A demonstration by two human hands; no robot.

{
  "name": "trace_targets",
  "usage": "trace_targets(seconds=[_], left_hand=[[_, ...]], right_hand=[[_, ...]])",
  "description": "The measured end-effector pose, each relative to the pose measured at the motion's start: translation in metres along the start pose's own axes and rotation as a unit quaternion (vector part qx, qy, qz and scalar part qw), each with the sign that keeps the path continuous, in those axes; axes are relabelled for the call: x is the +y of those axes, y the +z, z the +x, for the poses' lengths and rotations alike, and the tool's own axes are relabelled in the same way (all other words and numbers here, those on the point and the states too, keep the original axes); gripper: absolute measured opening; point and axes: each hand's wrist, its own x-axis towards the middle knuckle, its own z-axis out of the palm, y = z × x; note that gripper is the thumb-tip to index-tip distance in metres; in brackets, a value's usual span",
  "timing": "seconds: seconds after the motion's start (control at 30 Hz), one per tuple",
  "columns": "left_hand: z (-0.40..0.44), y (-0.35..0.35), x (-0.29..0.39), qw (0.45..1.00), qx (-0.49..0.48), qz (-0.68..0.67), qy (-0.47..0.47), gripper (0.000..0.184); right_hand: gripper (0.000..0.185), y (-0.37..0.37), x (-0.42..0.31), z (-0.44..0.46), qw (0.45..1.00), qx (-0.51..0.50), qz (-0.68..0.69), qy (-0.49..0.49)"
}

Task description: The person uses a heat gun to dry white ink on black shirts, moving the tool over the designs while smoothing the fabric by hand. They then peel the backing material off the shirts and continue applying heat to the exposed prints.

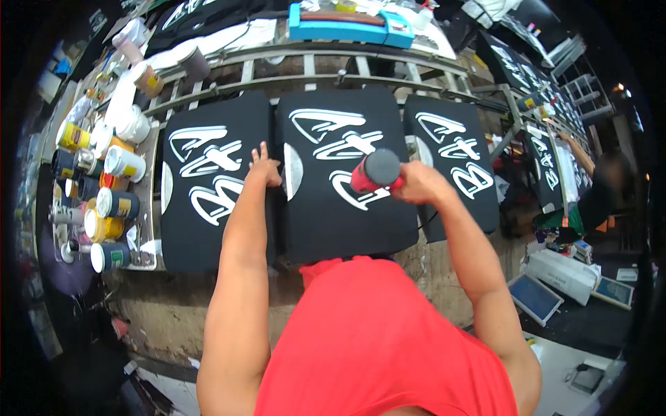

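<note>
Three black fabric pieces with white and pale-blue lettering lie side by side: the left piece [198, 246], the middle piece [326, 232] and the right piece [440, 107]. My left hand [264, 170] is open, fingers spread, at the right edge of the left piece, near the gap beside the middle one. In my right hand [422, 184] is a red heat gun [365, 179] with a round dark end, held above the lettering of the middle piece. A pale half-round patch [294, 172] shows at the middle piece's left edge.
Several ink tubs [125, 163] crowd a rack on the left. A metal ladder-like rail [309, 69] runs behind the fabric, with a blue tool [350, 28] beyond it. At the right, another person [603, 184] reaches toward more printed black pieces [544, 163]. Framed screens [535, 299] lie lower right.
</note>
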Motion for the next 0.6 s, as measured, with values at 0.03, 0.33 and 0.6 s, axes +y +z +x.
trace_targets(seconds=[0.03,0.33,0.6], left_hand=[[0.002,0.003,-0.003,1.000,0.007,-0.013,0.004,0.080],[0.003,0.001,-0.003,1.000,-0.001,-0.028,-0.004,0.078],[0.000,-0.001,-0.001,0.999,-0.010,-0.031,-0.006,0.080]], right_hand=[[0.034,-0.003,0.003,0.006,0.999,-0.034,0.034,0.001],[0.036,-0.006,-0.012,0.047,0.993,-0.047,0.106,-0.016],[0.038,-0.009,-0.031,0.067,0.995,-0.034,0.082,-0.043]])
